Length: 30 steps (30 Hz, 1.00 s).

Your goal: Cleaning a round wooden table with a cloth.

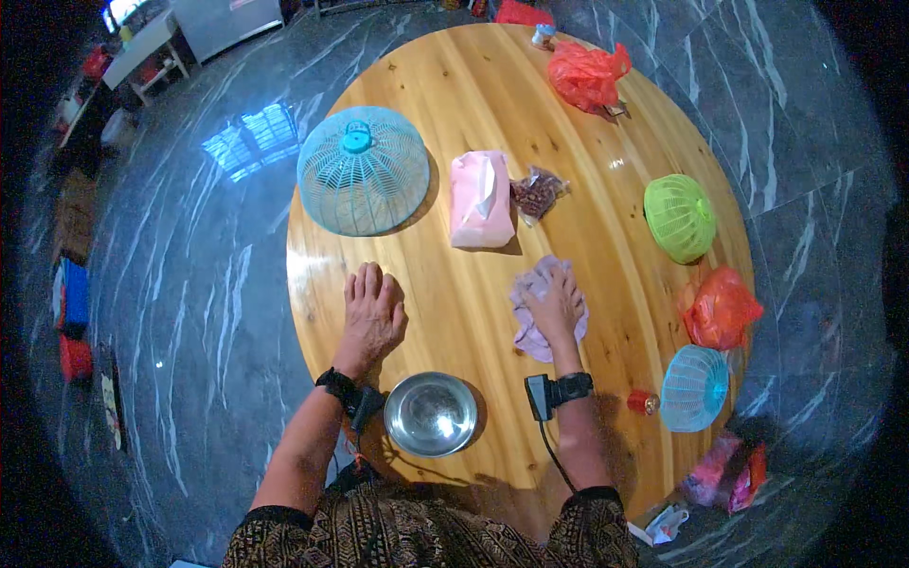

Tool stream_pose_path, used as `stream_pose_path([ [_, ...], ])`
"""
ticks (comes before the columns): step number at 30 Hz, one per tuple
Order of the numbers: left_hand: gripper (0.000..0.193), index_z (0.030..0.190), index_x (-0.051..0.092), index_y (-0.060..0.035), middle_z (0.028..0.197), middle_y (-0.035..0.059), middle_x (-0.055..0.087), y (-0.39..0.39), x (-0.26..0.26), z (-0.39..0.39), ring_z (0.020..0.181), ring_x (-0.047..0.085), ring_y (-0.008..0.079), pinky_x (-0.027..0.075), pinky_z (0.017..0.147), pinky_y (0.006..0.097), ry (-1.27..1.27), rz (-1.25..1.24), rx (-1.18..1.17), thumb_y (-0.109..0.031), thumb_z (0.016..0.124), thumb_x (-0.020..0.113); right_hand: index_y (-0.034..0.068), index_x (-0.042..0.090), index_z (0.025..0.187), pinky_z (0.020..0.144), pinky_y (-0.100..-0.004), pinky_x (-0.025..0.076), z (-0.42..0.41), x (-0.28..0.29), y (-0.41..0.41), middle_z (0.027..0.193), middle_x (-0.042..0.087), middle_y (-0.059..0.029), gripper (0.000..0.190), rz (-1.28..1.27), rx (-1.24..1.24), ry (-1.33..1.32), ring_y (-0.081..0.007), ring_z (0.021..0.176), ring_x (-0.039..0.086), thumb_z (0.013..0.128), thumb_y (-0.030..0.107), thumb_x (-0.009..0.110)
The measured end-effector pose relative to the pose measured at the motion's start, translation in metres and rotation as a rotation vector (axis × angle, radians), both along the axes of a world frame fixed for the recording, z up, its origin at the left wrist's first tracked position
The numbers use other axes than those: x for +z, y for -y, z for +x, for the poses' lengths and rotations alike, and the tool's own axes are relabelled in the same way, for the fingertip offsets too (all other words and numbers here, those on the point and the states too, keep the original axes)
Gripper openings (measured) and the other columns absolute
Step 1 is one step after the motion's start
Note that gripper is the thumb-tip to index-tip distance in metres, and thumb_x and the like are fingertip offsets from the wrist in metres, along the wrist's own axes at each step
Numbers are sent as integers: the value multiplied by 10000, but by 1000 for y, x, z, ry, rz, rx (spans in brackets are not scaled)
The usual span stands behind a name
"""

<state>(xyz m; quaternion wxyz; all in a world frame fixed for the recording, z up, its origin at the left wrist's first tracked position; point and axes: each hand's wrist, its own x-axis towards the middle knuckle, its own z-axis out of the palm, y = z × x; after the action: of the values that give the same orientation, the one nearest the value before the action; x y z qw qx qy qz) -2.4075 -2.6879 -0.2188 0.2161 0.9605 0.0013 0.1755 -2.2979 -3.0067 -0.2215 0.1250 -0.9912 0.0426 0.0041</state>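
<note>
My right hand (557, 302) presses down on a crumpled lilac cloth (531, 334) on the wooden tabletop (454, 305), fingers spread over it. Whether the fingers grip any of the cloth is hard to make out. Flat on the wood to the left lies my left hand (371, 312), holding nothing, its fingers slightly apart. Between my forearms, close to my body, sits a shiny metal bowl (430, 414). Beyond the cloth are a pink pack of tissues (481, 202) and a clear bag of dark reddish-brown dried food (538, 195).
A large blue mesh food cover (363, 192) stands at the far left. Along the right edge are a green plastic basket (678, 219), a red plastic bag (721, 309), a small red can (642, 402) and a blue basket (694, 389). Another red bag (584, 74) lies far back.
</note>
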Motion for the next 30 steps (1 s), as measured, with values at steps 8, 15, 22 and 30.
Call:
stream_pose_path([
  [8, 449, 1236, 496, -1, 1418, 284, 421, -4, -8, 0, 1363, 383, 452, 263, 1157, 580, -6, 30, -11, -189, 842, 600, 98, 443, 1433, 1066, -657, 286, 58, -3, -20, 1484, 419, -212, 856, -64, -304, 5, -458, 1344, 386, 793, 563, 768],
  [15, 454, 1224, 507, -23, 1415, 253, 425, -1, -10, -1, 1373, 370, 443, 245, 1164, 588, -59, -23, -7, -181, 811, 608, 107, 500, 1405, 1087, -654, 267, 52, -33, -18, 1462, 462, -177, 712, -187, -210, 254, -422, 1339, 407, 890, 581, 633],
  [22, 410, 1185, 512, -33, 1376, 233, 448, 1, -14, -2, 1358, 387, 413, 253, 1157, 574, -28, -36, -16, -177, 811, 597, 137, 517, 1419, 1172, -624, 202, -85, -2, 15, 1591, 375, -99, 660, -34, -32, 187, -341, 1436, 351, 899, 525, 641],
  [30, 266, 1057, 536, -46, 1204, 218, 486, 13, -5, 0, 1145, 483, 412, 362, 1032, 530, 155, 21, -48, -102, 801, 579, 93, 509, 1418, 1197, -580, 185, -253, 44, 61, 1588, 369, -164, 664, 17, 8, 11, -373, 1445, 333, 862, 379, 730],
])
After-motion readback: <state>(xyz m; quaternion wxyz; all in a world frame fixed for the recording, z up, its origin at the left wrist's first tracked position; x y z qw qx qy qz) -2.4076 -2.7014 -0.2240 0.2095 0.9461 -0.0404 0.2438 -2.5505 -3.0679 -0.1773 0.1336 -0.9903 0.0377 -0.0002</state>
